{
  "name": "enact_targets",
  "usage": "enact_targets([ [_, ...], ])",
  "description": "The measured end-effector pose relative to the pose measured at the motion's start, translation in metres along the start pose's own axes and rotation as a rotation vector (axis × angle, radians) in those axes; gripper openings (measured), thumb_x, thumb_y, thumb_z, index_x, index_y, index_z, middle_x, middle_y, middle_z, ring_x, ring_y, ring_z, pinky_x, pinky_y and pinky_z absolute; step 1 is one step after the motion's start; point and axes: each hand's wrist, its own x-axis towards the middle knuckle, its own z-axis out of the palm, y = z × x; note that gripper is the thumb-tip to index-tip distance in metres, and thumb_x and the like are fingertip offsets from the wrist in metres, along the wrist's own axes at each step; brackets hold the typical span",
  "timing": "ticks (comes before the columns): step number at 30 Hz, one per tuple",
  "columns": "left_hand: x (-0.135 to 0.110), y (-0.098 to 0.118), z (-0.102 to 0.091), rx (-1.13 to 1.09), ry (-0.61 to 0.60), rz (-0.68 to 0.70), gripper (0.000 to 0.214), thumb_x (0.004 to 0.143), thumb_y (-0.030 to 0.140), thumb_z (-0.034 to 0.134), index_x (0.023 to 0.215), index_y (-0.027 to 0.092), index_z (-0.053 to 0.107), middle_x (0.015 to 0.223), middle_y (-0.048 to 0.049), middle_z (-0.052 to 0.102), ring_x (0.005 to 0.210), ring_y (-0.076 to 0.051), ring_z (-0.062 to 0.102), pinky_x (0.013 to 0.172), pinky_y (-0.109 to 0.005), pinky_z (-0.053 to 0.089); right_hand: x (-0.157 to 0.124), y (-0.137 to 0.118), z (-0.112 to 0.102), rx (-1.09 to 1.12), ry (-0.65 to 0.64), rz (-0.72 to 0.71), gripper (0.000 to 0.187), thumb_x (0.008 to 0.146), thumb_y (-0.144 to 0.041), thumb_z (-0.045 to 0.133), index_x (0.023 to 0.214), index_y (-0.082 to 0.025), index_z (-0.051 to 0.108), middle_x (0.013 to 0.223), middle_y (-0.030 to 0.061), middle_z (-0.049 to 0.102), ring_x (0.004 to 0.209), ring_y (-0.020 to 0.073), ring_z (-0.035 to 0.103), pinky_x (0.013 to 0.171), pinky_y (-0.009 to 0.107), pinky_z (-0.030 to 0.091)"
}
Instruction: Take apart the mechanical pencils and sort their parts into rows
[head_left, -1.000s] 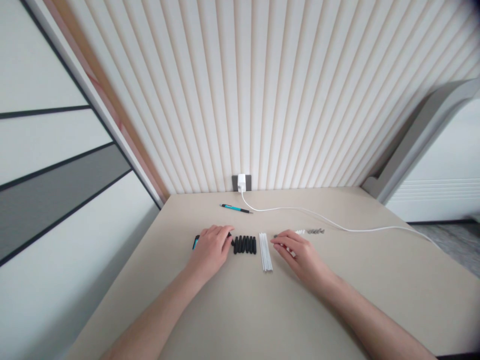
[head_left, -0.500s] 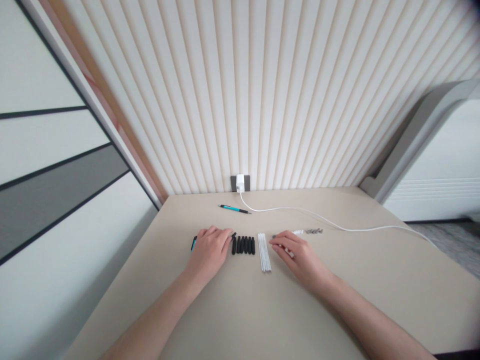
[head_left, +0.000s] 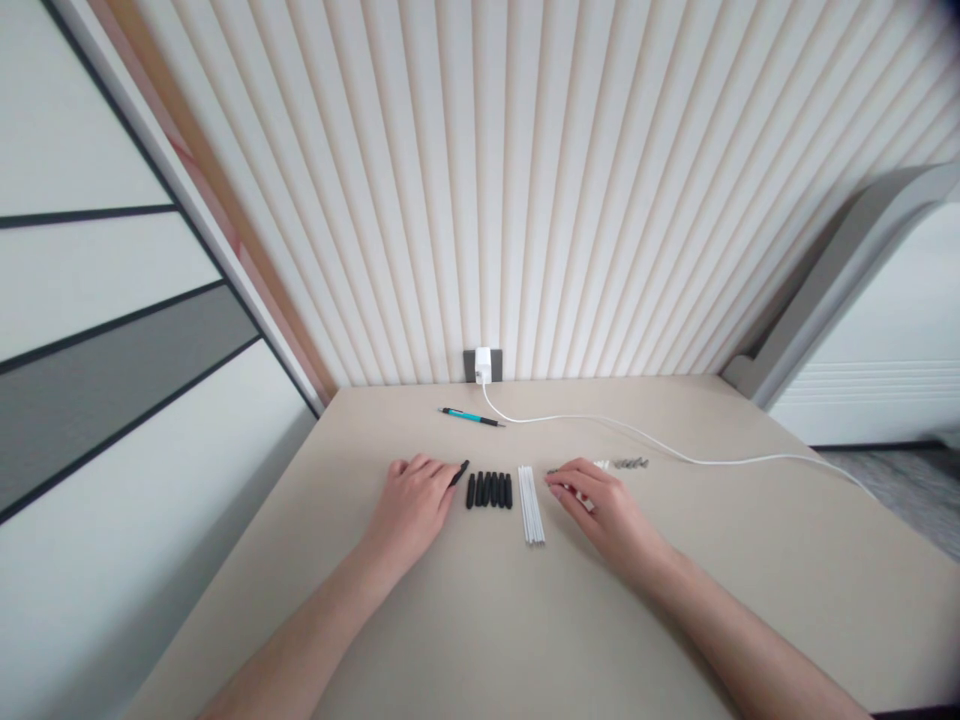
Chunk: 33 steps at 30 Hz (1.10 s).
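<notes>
My left hand (head_left: 416, 495) rests on the table with its thumb and fingers closed on a small black pen part (head_left: 460, 472). Just right of it lies a row of several black pen grips (head_left: 490, 490). Beside these, a bundle of thin white pen refills (head_left: 531, 507) points away from me. My right hand (head_left: 596, 500) is to the right of the refills, thumb and fingertips drawn together; whatever they may hold is too small to make out. Behind it show small white pieces (head_left: 603, 464) and grey, spring-like pieces (head_left: 631, 463), partly covered by the hand.
A blue and black pen (head_left: 471, 416) lies farther back on the beige table (head_left: 480, 620). From a white charger (head_left: 483, 365) in the wall socket, a white cable (head_left: 660, 442) runs across to the right edge. A ribbed wall (head_left: 480, 200) stands behind.
My left hand has shifted slightly, bringing the black pen part out to the side of the grips. A blue piece left of that hand is now out of sight. The right hand has barely moved.
</notes>
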Motion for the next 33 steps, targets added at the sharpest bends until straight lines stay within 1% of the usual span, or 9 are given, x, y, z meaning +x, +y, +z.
enact_targets([
  [7, -0.001, 0.001, 0.002, 0.015, -0.017, 0.021, 0.021, 0.088, 0.016, 0.055, 0.105, 0.023, 0.065, 0.098, -0.0049, 0.072, 0.095, -0.024, 0.058, 0.078, -0.037, 0.035, 0.000, 0.000, 0.000, -0.007, -0.041, -0.001, 0.026, 0.097, -0.029, 0.043, 0.103, -0.021, 0.067, 0.099, 0.0080, 0.063, 0.085, 0.0177, 0.061, 0.069, 0.028, 0.053],
  [13, 0.000, 0.003, 0.000, 0.041, -0.038, 0.037, 0.017, 0.089, 0.018, 0.056, 0.102, 0.023, 0.066, 0.095, -0.0046, 0.071, 0.095, -0.024, 0.057, 0.079, -0.038, 0.034, 0.000, 0.000, 0.001, 0.000, -0.037, 0.004, 0.026, 0.097, -0.030, 0.043, 0.102, -0.022, 0.067, 0.099, 0.0086, 0.063, 0.086, 0.0182, 0.062, 0.068, 0.028, 0.053],
  [17, 0.000, 0.004, 0.000, 0.065, -0.075, 0.026, 0.021, 0.089, 0.014, 0.053, 0.104, 0.022, 0.066, 0.096, -0.0046, 0.070, 0.095, -0.024, 0.056, 0.080, -0.037, 0.034, 0.000, 0.000, 0.002, -0.007, -0.028, 0.002, 0.026, 0.097, -0.029, 0.043, 0.102, -0.021, 0.067, 0.098, 0.0082, 0.064, 0.086, 0.0177, 0.062, 0.070, 0.027, 0.052],
  [20, 0.001, 0.003, 0.000, 0.081, -0.099, 0.013, 0.026, 0.089, 0.010, 0.050, 0.105, 0.022, 0.067, 0.098, -0.0048, 0.069, 0.097, -0.023, 0.056, 0.080, -0.037, 0.035, 0.001, 0.004, -0.002, -0.024, -0.004, -0.005, 0.025, 0.097, -0.031, 0.045, 0.099, -0.021, 0.068, 0.095, 0.0073, 0.064, 0.084, 0.0176, 0.062, 0.072, 0.028, 0.051],
  [24, 0.003, 0.003, 0.000, 0.112, -0.134, 0.012, 0.028, 0.089, 0.007, 0.050, 0.104, 0.022, 0.068, 0.098, -0.0045, 0.069, 0.099, -0.023, 0.056, 0.080, -0.037, 0.035, 0.006, 0.023, -0.024, -0.098, 0.044, 0.026, 0.024, 0.096, -0.033, 0.046, 0.100, -0.023, 0.067, 0.095, 0.0060, 0.067, 0.085, 0.0186, 0.063, 0.077, 0.030, 0.048],
  [27, 0.004, 0.003, 0.001, 0.135, -0.139, 0.016, 0.030, 0.088, 0.007, 0.050, 0.108, 0.022, 0.067, 0.098, -0.0051, 0.068, 0.098, -0.024, 0.055, 0.080, -0.036, 0.035, 0.007, 0.049, -0.049, -0.183, 0.181, 0.091, 0.028, 0.096, -0.036, 0.045, 0.102, -0.021, 0.068, 0.095, 0.0067, 0.069, 0.087, 0.0201, 0.063, 0.079, 0.032, 0.047],
  [29, 0.004, 0.002, 0.001, 0.140, -0.132, 0.021, 0.031, 0.089, 0.008, 0.051, 0.112, 0.022, 0.066, 0.097, -0.0055, 0.068, 0.096, -0.023, 0.056, 0.079, -0.036, 0.035, 0.005, 0.069, -0.067, -0.234, 0.268, 0.162, 0.033, 0.096, -0.038, 0.041, 0.103, -0.020, 0.068, 0.094, 0.0078, 0.069, 0.083, 0.0201, 0.063, 0.075, 0.032, 0.047],
  [31, 0.005, 0.002, 0.001, 0.135, -0.125, 0.027, 0.028, 0.090, 0.010, 0.051, 0.111, 0.022, 0.066, 0.095, -0.0057, 0.068, 0.095, -0.023, 0.056, 0.077, -0.035, 0.035, -0.002, 0.088, -0.081, -0.285, 0.305, 0.217, 0.035, 0.096, -0.039, 0.040, 0.103, -0.020, 0.068, 0.096, 0.0084, 0.069, 0.083, 0.0204, 0.063, 0.074, 0.032, 0.047],
  [33, 0.005, 0.003, 0.001, 0.129, -0.116, 0.033, 0.023, 0.091, 0.014, 0.052, 0.107, 0.021, 0.068, 0.093, -0.0055, 0.068, 0.094, -0.023, 0.056, 0.076, -0.035, 0.035, -0.013, 0.105, -0.092, -0.318, 0.283, 0.251, 0.036, 0.095, -0.039, 0.039, 0.104, -0.020, 0.068, 0.098, 0.0087, 0.069, 0.082, 0.0202, 0.062, 0.074, 0.032, 0.047],
])
